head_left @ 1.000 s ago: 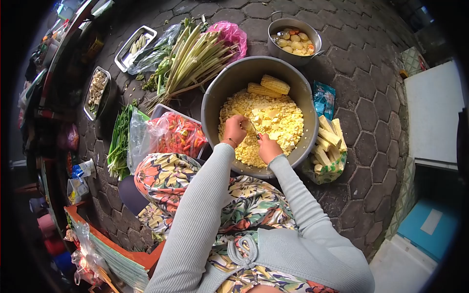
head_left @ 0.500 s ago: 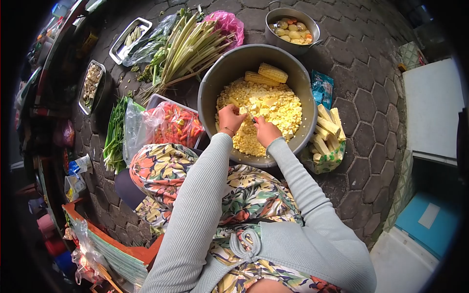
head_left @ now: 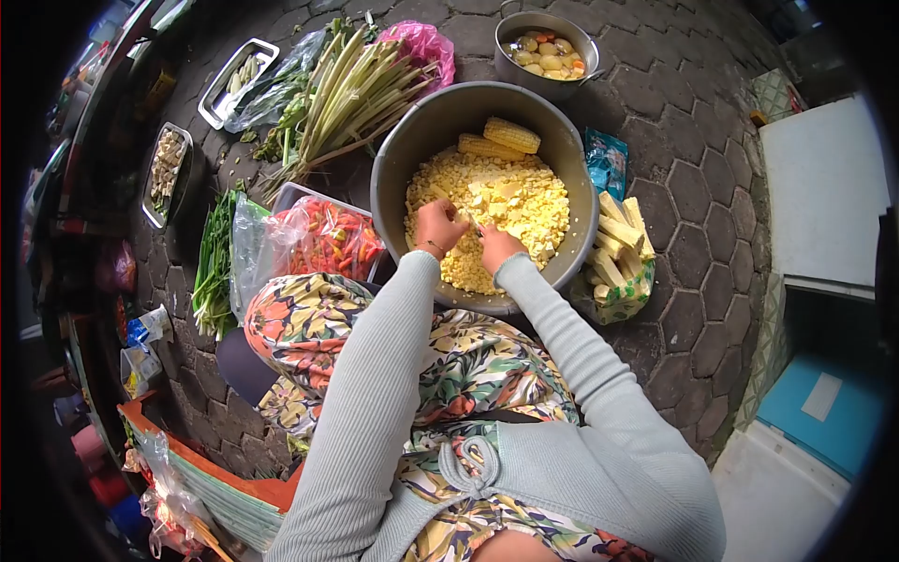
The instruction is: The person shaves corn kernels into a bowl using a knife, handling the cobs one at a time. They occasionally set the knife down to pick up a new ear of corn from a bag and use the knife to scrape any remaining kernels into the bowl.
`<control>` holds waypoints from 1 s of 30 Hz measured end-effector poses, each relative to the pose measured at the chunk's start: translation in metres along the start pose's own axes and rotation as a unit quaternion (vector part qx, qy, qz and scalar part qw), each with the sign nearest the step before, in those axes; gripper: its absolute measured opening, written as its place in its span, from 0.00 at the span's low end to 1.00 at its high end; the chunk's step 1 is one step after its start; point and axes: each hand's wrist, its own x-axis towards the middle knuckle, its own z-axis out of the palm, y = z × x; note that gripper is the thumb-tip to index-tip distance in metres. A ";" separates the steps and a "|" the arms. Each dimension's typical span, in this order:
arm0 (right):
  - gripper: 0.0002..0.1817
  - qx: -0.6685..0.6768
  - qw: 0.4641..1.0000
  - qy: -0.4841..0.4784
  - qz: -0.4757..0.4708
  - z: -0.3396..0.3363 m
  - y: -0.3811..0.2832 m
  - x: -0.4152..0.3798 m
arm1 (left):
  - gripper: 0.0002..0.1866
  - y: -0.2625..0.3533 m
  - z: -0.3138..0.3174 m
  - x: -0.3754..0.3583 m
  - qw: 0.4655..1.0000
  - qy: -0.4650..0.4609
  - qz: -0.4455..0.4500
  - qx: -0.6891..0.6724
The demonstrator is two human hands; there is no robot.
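A deep grey basin (head_left: 386, 178) holds a heap of cut yellow corn kernels (head_left: 524, 201). Over the heap, my left hand (head_left: 440, 228) is closed with its fingertips around a corn cob, mostly hidden by the fingers and the kernels behind. Close beside it on the right, my right hand (head_left: 502, 247) grips a small knife (head_left: 481, 230); only a dark bit of it shows and the blade is hard to make out. Two whole corn cobs (head_left: 511, 136) lie on the kernels against the basin's far wall.
Stripped cobs (head_left: 620, 239) fill a green-patterned bag right of the basin, near a blue packet (head_left: 606, 164). A pot of peeled vegetables (head_left: 548, 56) stands behind. Left are red chillies (head_left: 332, 239), long green stalks (head_left: 351, 94), green onions (head_left: 217, 267) and two metal trays (head_left: 167, 169).
The whole view has shifted slightly with the head. Both hands stay close together over the kernels; the right hand has turned a little, so less of the knife handle shows.
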 end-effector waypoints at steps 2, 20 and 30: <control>0.13 -0.007 1.000 0.010 0.021 0.026 0.017 0.006 | 0.14 0.003 -0.005 0.002 1.000 0.006 -0.010 0.017; 0.14 0.022 0.996 -0.015 0.087 0.029 -0.015 -0.006 | 0.20 -0.037 -0.003 0.006 0.962 0.022 -0.273 0.013; 0.16 -0.007 0.990 -0.022 0.142 0.050 -0.007 0.046 | 0.18 -0.039 0.009 0.018 0.952 0.006 -0.298 -0.065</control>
